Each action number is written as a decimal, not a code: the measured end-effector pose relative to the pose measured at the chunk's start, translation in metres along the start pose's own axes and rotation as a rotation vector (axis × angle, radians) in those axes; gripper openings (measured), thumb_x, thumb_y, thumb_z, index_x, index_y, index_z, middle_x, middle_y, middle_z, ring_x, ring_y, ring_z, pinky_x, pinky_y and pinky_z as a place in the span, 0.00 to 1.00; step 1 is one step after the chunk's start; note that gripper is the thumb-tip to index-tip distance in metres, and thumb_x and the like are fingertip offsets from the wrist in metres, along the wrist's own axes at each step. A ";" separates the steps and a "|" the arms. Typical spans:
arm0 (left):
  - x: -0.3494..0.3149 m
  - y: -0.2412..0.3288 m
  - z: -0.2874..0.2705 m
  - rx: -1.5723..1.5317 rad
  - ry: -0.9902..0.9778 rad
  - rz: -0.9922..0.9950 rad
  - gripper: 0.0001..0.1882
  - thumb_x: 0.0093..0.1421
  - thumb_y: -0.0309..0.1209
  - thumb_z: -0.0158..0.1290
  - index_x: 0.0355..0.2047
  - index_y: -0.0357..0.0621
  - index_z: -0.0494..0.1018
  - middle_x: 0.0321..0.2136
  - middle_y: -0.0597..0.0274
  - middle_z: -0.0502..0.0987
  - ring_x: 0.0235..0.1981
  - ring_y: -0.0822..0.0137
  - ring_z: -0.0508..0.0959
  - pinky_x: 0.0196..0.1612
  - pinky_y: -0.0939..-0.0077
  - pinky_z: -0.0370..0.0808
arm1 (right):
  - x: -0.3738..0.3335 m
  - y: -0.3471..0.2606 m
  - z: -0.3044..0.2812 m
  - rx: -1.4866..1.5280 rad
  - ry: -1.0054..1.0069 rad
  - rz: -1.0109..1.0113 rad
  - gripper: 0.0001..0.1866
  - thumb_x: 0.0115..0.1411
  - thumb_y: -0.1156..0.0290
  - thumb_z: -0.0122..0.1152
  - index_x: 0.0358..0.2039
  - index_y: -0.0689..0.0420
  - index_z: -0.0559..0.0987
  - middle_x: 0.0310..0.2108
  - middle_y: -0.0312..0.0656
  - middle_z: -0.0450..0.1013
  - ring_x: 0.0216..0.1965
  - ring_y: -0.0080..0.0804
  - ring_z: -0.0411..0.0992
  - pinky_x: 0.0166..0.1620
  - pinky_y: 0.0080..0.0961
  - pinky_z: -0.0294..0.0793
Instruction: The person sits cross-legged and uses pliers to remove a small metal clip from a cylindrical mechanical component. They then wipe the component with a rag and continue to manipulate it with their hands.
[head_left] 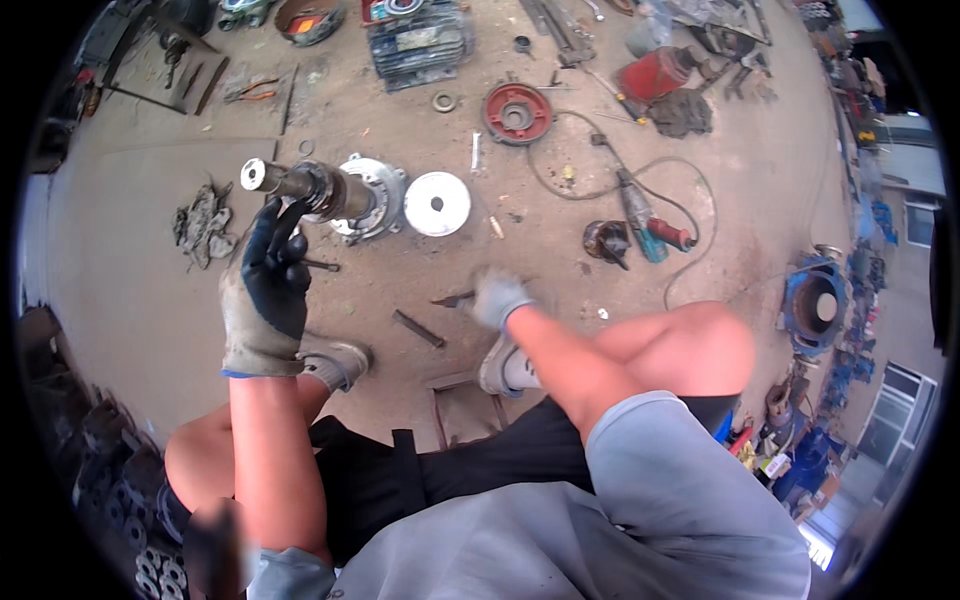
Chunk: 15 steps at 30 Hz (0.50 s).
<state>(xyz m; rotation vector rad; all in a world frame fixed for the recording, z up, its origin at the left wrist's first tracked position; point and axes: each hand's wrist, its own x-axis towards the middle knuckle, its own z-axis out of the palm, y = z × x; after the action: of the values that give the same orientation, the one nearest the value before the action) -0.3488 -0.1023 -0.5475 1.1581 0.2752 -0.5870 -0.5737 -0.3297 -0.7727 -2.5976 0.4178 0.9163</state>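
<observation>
A metal shaft point(300, 183) with a bearing stands in a silver flanged housing point(385, 197) on the floor, its bright end toward the left. My left hand point(265, 300), in a grey glove with a black coating, is raised beside the shaft. Two of its fingers reach up at the shaft and the others are bent; nothing shows in its grip. Lower right, my gloved right hand point(498, 298) is blurred by motion and closed round a dark, narrow metal tool point(453, 300), whose tip points left; its exact kind is unclear. A round white disc point(437, 204) lies against the housing's right side.
A flat metal bar point(418, 328) lies between my feet. Right of centre are a teal power tool point(640, 220) with its cable and a dark round part point(606, 240). Farther off are a red flange point(517, 113), a motor body point(420, 45) and, at left, a crumpled rag point(205, 225).
</observation>
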 end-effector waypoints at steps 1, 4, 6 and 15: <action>-0.002 0.000 -0.004 0.014 -0.005 0.022 0.20 0.75 0.30 0.46 0.64 0.37 0.71 0.56 0.54 0.80 0.34 0.76 0.73 0.27 0.88 0.65 | 0.018 0.011 -0.013 -0.034 0.102 0.028 0.36 0.68 0.41 0.53 0.60 0.62 0.75 0.59 0.60 0.73 0.61 0.56 0.72 0.61 0.50 0.72; -0.004 -0.001 0.009 0.230 -0.011 0.088 0.20 0.71 0.25 0.53 0.62 0.37 0.74 0.56 0.58 0.80 0.34 0.77 0.77 0.28 0.88 0.68 | 0.075 0.066 -0.005 0.053 0.482 0.315 0.28 0.68 0.54 0.55 0.61 0.61 0.75 0.59 0.57 0.74 0.59 0.56 0.74 0.61 0.46 0.73; -0.008 -0.001 0.005 1.046 -0.123 0.480 0.30 0.61 0.09 0.48 0.63 0.44 0.76 0.57 0.59 0.78 0.34 0.78 0.80 0.28 0.87 0.73 | 0.095 0.080 -0.015 0.195 0.435 0.366 0.24 0.68 0.60 0.55 0.60 0.60 0.75 0.58 0.57 0.75 0.59 0.54 0.74 0.60 0.46 0.74; -0.012 0.004 0.008 1.255 -0.124 0.622 0.37 0.53 0.05 0.47 0.62 0.46 0.76 0.60 0.56 0.76 0.36 0.76 0.84 0.30 0.84 0.79 | 0.111 0.085 0.011 0.218 0.283 0.290 0.21 0.70 0.55 0.56 0.53 0.58 0.78 0.52 0.55 0.79 0.51 0.52 0.79 0.55 0.48 0.78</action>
<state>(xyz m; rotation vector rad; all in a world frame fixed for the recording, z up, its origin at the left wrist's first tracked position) -0.3574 -0.1050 -0.5349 2.2661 -0.6612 -0.2216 -0.5292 -0.4188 -0.8719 -2.5065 0.9356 0.5470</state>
